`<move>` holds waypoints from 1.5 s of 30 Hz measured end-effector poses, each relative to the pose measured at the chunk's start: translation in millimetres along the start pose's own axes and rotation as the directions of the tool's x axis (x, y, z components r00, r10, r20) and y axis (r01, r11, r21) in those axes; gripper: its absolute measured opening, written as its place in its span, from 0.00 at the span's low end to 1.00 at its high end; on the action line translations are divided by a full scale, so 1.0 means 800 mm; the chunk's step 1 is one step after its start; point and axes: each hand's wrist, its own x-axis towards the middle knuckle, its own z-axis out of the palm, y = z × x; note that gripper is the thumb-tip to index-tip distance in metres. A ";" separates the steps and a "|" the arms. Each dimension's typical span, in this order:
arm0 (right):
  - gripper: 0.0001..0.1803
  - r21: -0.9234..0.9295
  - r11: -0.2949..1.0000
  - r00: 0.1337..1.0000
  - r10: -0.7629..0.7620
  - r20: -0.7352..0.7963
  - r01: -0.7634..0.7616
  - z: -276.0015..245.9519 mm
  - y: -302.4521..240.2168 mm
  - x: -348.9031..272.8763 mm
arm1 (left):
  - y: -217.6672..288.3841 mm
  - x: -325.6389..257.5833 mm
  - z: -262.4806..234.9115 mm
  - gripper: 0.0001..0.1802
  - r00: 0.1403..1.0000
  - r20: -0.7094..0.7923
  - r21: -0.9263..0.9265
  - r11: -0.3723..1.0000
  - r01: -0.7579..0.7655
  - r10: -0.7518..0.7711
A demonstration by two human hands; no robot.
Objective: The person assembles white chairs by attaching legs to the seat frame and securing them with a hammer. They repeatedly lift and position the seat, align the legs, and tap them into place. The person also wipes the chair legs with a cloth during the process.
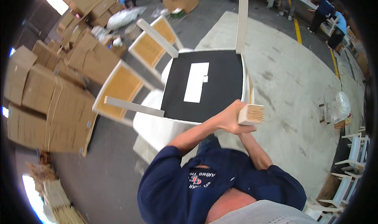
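Note:
An upside-down chair [224, 86] is in front of me, its dark seat underside facing up with a white label [193, 86] on it. Its pale legs stick out from the corners. My left hand [232, 119] is closed around the near right chair leg [252, 114], whose ridged end points up toward me. My right forearm [256, 151] reaches up beneath the left hand; the right hand's fingers are hidden behind that hand and the leg. Directly left of the held chair are white-seated chairs with woven cane backs [120, 84].
Large cardboard boxes [71, 110] are stacked at the left. Pale flooring [283, 82] spreads to the right. White chair frames [346, 176] line the lower right edge, below a plastic-wrapped bundle [341, 106]. Several people [325, 11] stand at the far right; another person [126, 0] bends at the far left.

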 end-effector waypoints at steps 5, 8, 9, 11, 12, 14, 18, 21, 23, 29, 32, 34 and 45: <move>0.23 0.058 0.998 0.998 0.009 0.068 -0.013 0.137 0.018 0.162 | -0.104 0.027 -0.184 0.13 0.913 -0.381 0.090 0.978 0.190 -0.142; 0.19 -0.056 0.993 0.993 0.106 0.044 -0.103 0.201 0.044 0.243 | -0.194 0.007 -0.293 0.11 0.805 -0.524 -0.006 0.947 0.321 -0.276; 0.18 -0.111 0.986 0.990 0.129 0.056 -0.122 0.226 0.043 0.269 | -0.223 -0.006 -0.321 0.11 0.819 -0.508 0.032 0.945 0.326 -0.265; 0.15 -0.177 0.984 0.977 0.022 0.211 0.016 0.182 0.065 0.322 | -0.270 -0.036 -0.329 0.11 0.890 -0.424 0.199 0.942 0.270 -0.166; 0.14 -0.275 0.937 0.917 -0.097 0.388 0.215 0.171 0.065 0.343 | -0.285 -0.035 -0.343 0.11 0.939 -0.340 0.360 0.917 0.172 -0.043; 0.12 -0.342 0.735 0.717 -0.273 0.642 0.586 0.122 0.072 0.369 | -0.292 -0.040 -0.297 0.10 0.878 -0.329 0.175 0.891 0.418 -0.347; 0.16 -0.407 0.694 0.738 -0.267 0.620 0.594 0.057 0.099 0.384 | -0.309 -0.067 -0.269 0.09 0.859 -0.366 0.178 0.878 0.444 -0.359; 0.28 -0.508 0.857 0.982 0.158 0.104 -0.084 0.105 0.042 0.277 | -0.307 -0.064 -0.276 0.12 0.857 -0.382 0.281 0.839 0.465 -0.347; 0.30 -0.764 0.642 0.997 0.016 -0.082 -0.073 0.074 -0.004 0.229 | -0.307 -0.076 -0.270 0.14 0.860 -0.395 0.291 0.844 0.450 -0.322; 0.26 -0.899 0.432 0.759 -0.565 -0.325 -0.064 -0.181 -0.063 0.062 | -0.400 -0.178 -0.227 0.19 0.732 -0.622 0.574 0.474 0.668 -0.277; 0.25 -0.802 0.591 0.566 -0.636 -0.525 -0.080 -0.291 -0.040 -0.079 | -0.472 -0.245 -0.176 0.17 0.436 -0.546 0.570 0.065 0.819 -0.716; 0.24 -0.745 0.664 0.467 -0.640 -0.610 -0.064 -0.382 0.010 -0.169 | -0.490 -0.235 -0.089 0.15 0.447 -0.207 0.806 0.107 0.582 -0.870; 0.18 -0.125 0.491 -0.099 -0.080 -0.992 0.862 -0.657 0.306 -0.563 | -0.474 0.036 0.532 0.13 0.459 0.680 0.600 0.794 0.102 -0.572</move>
